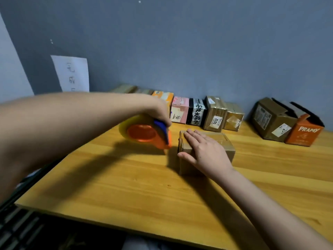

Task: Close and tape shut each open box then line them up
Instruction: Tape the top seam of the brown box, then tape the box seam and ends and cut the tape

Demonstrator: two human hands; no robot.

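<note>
Left grip [162,112] curled round the blue handle of the tape dispenser [144,131], lifted off the surface [126,186] just at nine o'clock of the brown box [207,152], cutter end tipped toward the box's near-left edge, presumably to start a strip there. Right grip [205,148] spread flat, fingers straight, pressing down on the box top; likely there to keep the flaps shut and stop the box sliding under the pull of the tape. Box itself parked mid-surface, well clear of the rest, giving room to work.

Along the wall at twelve o'clock, a row of sealed boxes [194,112] set edge to edge, seemingly the finished line. Off at two o'clock, apart from that row, a brown carton [270,121] and an orange box [302,134], flaps up, apparently waiting their turn. Paper sheet [72,74] on the wall at ten o'clock.
</note>
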